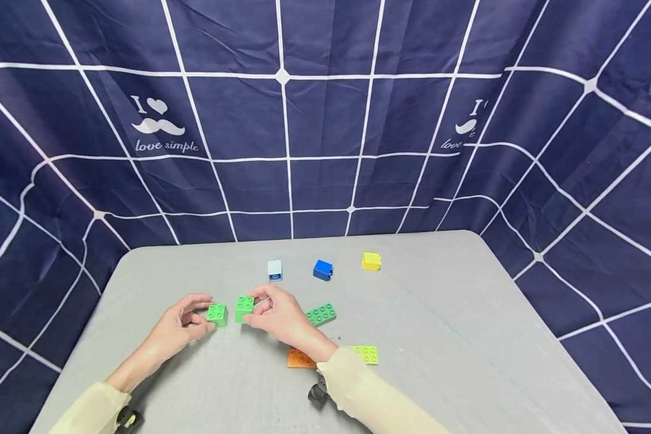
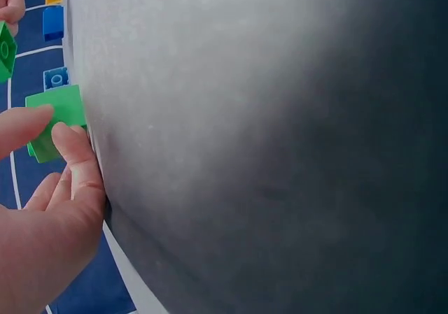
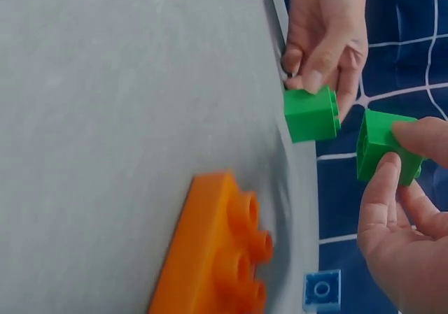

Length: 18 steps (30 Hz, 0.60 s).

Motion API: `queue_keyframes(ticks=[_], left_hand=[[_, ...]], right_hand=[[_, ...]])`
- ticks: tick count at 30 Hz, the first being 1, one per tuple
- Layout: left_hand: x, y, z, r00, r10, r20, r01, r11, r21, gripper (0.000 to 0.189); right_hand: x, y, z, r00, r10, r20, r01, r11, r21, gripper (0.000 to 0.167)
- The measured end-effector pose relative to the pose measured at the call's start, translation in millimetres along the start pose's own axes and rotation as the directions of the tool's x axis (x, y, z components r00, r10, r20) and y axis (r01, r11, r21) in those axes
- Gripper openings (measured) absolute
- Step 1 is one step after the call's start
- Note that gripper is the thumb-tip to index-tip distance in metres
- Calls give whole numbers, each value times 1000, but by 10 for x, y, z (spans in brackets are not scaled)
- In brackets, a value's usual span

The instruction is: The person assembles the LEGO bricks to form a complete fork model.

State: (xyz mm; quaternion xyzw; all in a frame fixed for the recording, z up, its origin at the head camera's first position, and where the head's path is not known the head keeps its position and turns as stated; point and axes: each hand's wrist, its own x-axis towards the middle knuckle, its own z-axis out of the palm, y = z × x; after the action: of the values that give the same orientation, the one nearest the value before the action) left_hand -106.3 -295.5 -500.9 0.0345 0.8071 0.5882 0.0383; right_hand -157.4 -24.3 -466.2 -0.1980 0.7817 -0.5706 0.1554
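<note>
My left hand (image 1: 176,325) pinches a small green toy building brick (image 1: 217,316) between thumb and fingers, its studs facing up. A second green brick (image 1: 243,310) of like size is held by my right hand (image 1: 283,314), also with thumb and fingertips. The two bricks face each other with a narrow gap between them, over the left part of the table. In the right wrist view the left hand's brick (image 3: 308,115) and the right hand's brick (image 3: 378,143) show apart. A longer green brick (image 1: 322,314) lies beside my right wrist, which partly covers it.
A light blue brick (image 1: 274,269), a blue brick (image 1: 322,270) and a yellow brick (image 1: 371,261) lie along the back of the grey table (image 1: 439,313). Under my right forearm, an orange brick (image 1: 301,358) and a lime brick (image 1: 366,354) are partly hidden. A dark checked curtain (image 1: 325,120) hangs behind.
</note>
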Motion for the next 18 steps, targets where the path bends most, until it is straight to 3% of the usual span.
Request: queue_keyframes(ticks=[18], left_hand=[[-2,23,12,1000,9,1,-10,1000,30,40]], right_hand=[[147,-118,368,998,-21,58,22,1000,-6,33]])
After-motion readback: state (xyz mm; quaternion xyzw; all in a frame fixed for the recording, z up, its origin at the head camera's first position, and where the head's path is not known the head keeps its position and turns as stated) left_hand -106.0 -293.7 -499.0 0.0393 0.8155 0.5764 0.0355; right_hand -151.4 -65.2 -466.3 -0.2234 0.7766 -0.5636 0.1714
